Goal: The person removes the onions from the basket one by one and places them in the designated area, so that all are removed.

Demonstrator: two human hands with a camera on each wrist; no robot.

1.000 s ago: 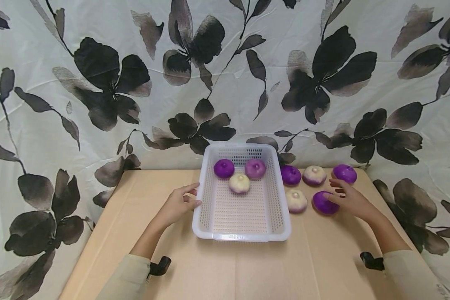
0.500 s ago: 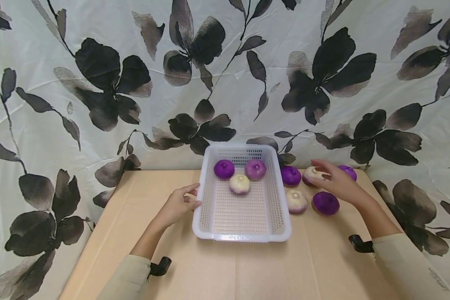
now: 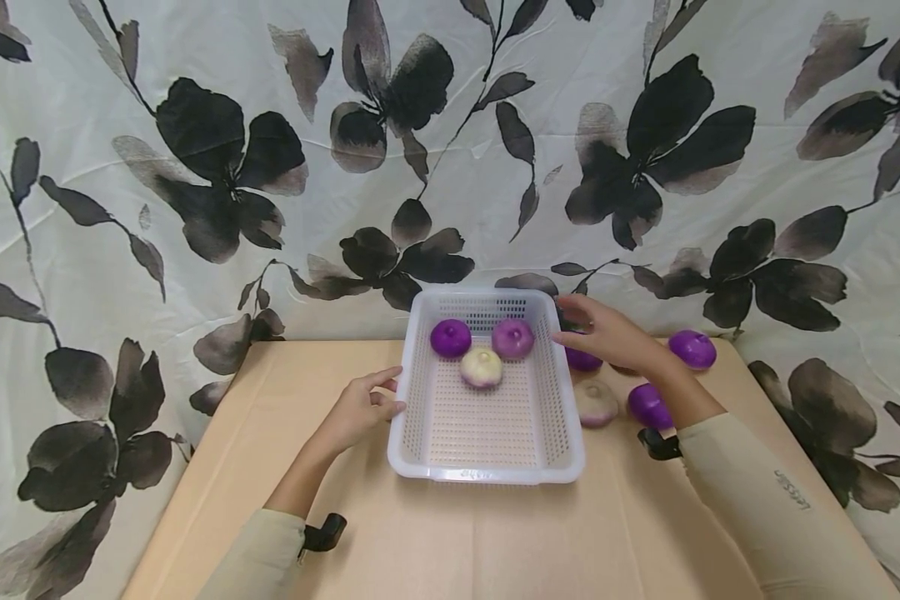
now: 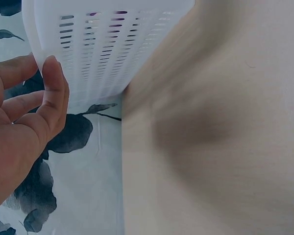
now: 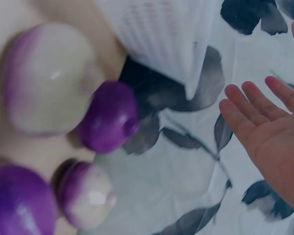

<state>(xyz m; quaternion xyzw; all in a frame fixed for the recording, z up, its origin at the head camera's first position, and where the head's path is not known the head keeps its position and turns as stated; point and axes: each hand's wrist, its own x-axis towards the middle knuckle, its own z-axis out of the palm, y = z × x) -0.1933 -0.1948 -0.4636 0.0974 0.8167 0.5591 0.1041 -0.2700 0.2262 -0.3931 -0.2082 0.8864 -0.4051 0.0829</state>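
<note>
A white perforated plastic basket (image 3: 487, 475) stands mid-table, holding a purple onion (image 3: 450, 337), a lighter purple onion (image 3: 512, 338) and a whitish onion (image 3: 482, 367). My left hand (image 3: 358, 408) pinches the basket's left rim, thumb and fingers on either side of it in the left wrist view. Fingers spread, my right hand (image 3: 607, 333) hovers by the basket's upper right rim, holding nothing. Beneath it, a purple onion (image 3: 583, 362) is partly covered. A whitish onion (image 3: 596, 403) and two purple onions, one nearer (image 3: 648, 407) and one farther (image 3: 692, 349), lie to the right.
In the right wrist view, a white-and-purple onion (image 5: 90, 196) lies beside the others; the right hand mostly hides it in the head view. The light wooden table (image 3: 472, 542) ends at the back against a floral curtain (image 3: 450, 167).
My right hand has moved left from the nearer purple onion, over the back row, to the basket's right rim. The left hand and basket have kept their places.
</note>
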